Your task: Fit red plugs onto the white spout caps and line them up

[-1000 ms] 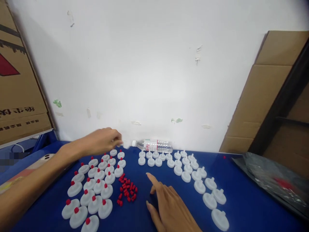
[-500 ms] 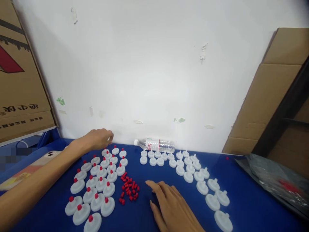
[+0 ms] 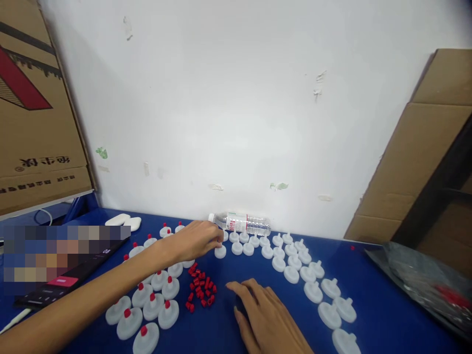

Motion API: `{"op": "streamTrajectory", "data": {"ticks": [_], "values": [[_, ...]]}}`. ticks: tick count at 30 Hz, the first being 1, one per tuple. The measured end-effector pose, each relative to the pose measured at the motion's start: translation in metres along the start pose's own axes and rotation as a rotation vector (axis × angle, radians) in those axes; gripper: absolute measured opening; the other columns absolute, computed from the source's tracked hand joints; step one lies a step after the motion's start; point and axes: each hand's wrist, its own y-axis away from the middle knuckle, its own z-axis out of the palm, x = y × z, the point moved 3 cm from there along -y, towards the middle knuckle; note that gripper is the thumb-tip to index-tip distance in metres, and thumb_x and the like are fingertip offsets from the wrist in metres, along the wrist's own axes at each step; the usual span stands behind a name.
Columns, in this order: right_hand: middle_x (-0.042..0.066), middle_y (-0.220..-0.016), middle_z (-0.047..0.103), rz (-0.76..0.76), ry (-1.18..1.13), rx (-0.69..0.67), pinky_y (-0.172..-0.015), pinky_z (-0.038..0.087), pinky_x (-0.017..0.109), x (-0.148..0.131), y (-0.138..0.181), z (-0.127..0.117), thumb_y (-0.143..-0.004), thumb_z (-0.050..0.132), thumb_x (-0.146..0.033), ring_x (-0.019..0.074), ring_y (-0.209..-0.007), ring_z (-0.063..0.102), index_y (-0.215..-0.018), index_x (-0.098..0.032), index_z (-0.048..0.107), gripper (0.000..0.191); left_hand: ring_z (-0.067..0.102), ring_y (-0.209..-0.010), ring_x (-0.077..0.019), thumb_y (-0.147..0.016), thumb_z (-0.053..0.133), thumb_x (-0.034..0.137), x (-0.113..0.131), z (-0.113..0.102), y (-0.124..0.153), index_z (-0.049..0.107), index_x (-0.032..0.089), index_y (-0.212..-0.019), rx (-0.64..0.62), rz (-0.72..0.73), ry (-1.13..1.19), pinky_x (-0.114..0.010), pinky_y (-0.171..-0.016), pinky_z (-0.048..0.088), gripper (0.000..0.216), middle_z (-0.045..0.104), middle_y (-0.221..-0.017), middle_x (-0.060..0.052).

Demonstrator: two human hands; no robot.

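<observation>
My left hand (image 3: 202, 238) reaches across the table to the near-left end of the uncapped group. Its fingers are pinched at a white stemmed disc (image 3: 220, 252), whose stem they hide. My right hand (image 3: 263, 309) hovers low or rests over the blue table, fingers apart and holding nothing visible. To its left lies a loose pile of small red caps (image 3: 201, 287). White discs with bare stems (image 3: 291, 274) curve along the back and right. On the left, several more discs wear red caps (image 3: 168, 314) on their stems; my left forearm covers part of that group.
A clear plastic bottle (image 3: 254, 223) lies against the white wall. A phone (image 3: 73, 270) with a lit screen and a white case (image 3: 134, 223) are at the left. Cardboard (image 3: 401, 167) and a grey plastic bag (image 3: 416, 275) stand right; a printed carton (image 3: 40, 123) is upper left.
My left hand has moved right, from behind the capped discs to an uncapped disc, which sits slightly nearer. My right hand has stayed about where it was. The phone and white case show more.
</observation>
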Motion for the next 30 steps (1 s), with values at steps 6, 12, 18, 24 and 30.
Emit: {"op": "streamTrajectory", "data": {"ticks": [6, 12, 18, 24, 30], "values": [[0.012, -0.132, 0.072, 0.061, 0.012, 0.05, -0.089, 0.066, 0.046, 0.005, 0.007, 0.003, -0.103, 0.055, -0.028, 0.0312, -0.112, 0.076, -0.16, -0.025, 0.031, 0.062, 0.071, -0.084, -0.0231, -0.095, 0.067, 0.018, 0.021, -0.017, 0.005, 0.075, 0.02, -0.087, -0.012, 0.012, 0.134, -0.03, -0.07, 0.046, 0.012, 0.077, -0.089, -0.005], [0.012, -0.122, 0.076, 0.151, -0.006, 0.138, -0.086, 0.065, 0.049, 0.011, 0.009, -0.005, -0.106, 0.055, -0.052, 0.0321, -0.104, 0.078, -0.162, -0.019, 0.025, 0.071, 0.072, -0.08, -0.0112, -0.097, 0.075, 0.029, 0.059, -0.036, 0.016, 0.081, 0.023, -0.095, -0.13, 0.156, 0.425, -0.018, -0.071, 0.051, 0.01, 0.082, -0.092, 0.003], [0.002, -0.105, 0.076, 0.126, -0.107, 0.128, -0.087, 0.06, 0.045, 0.004, 0.006, -0.011, -0.109, 0.052, -0.041, 0.0268, -0.094, 0.077, -0.125, -0.03, 0.053, 0.02, 0.072, -0.088, -0.0143, -0.096, 0.076, 0.024, 0.063, -0.033, 0.019, 0.083, 0.024, -0.098, -0.189, 0.189, 0.438, -0.02, -0.074, 0.051, 0.008, 0.083, -0.097, 0.001], [0.004, -0.1, 0.076, 0.095, -0.072, 0.173, -0.091, 0.056, 0.045, 0.007, 0.012, -0.004, -0.103, 0.06, -0.035, 0.0281, -0.09, 0.077, -0.126, -0.025, 0.054, 0.027, 0.071, -0.096, -0.0189, -0.088, 0.077, 0.004, 0.038, -0.02, 0.018, 0.083, 0.023, -0.094, -0.272, 0.175, 0.337, -0.023, -0.075, 0.051, 0.021, 0.082, -0.097, -0.001], [0.002, -0.09, 0.074, 0.126, -0.113, 0.12, -0.083, 0.053, 0.04, 0.006, 0.007, -0.007, -0.099, 0.062, -0.031, 0.0256, -0.082, 0.074, -0.106, -0.025, 0.059, 0.01, 0.072, -0.092, -0.019, -0.085, 0.081, 0.006, 0.036, -0.005, 0.015, 0.084, 0.024, -0.089, -0.343, 0.188, 0.356, -0.02, -0.069, 0.052, 0.019, 0.081, -0.087, -0.001]]}}
